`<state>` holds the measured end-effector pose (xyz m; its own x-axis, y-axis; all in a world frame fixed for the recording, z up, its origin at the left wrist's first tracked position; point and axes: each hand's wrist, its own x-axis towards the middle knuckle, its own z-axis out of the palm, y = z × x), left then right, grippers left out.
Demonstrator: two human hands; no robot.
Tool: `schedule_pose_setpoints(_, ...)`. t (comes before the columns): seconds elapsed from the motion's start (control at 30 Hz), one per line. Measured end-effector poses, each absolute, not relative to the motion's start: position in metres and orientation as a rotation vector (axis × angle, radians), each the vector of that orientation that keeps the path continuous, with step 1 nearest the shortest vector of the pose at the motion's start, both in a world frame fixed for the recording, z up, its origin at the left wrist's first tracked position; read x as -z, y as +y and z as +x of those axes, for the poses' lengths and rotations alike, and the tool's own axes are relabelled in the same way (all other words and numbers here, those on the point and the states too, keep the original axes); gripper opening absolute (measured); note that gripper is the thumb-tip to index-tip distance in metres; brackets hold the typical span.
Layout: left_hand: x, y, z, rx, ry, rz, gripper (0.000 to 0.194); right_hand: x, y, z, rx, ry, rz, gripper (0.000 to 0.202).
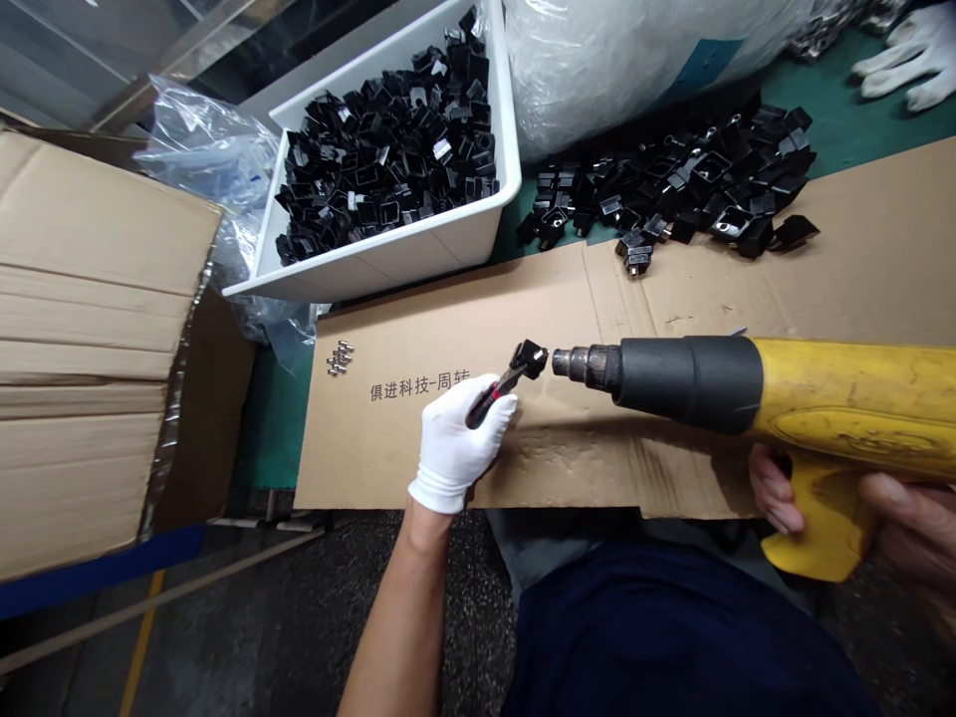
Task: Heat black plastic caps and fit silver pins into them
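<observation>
White-gloved left hand (pixel 461 438), forearm stretched forward, grips pliers (pixel 509 381); right hand (pixel 907 523) clasps yellow heat gun (pixel 843 393).

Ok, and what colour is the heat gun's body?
Yellow; the heat gun shows best in the head view.

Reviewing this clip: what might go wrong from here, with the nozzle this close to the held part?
If the yellow heat gun is running, which the view cannot confirm, the black part right before its nozzle might soften or warp.

The part sits at the tips of the pliers in the gloved left hand, so it could slip or twist.

The right hand is bare, so touching the nozzle could burn it.
</observation>
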<state>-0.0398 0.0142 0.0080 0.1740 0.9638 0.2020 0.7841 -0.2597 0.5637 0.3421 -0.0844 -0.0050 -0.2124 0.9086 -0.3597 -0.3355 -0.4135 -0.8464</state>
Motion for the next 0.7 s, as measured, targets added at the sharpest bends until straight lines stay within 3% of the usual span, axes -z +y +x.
schedule_pose_setpoints(0.7, -0.0099, 0.0120, -0.0367, -0.773, 1.658, 2.107, 0.026, 0.0008, -0.0826, 0.3347, -1.724, -0.787, -1.091, 0.042)
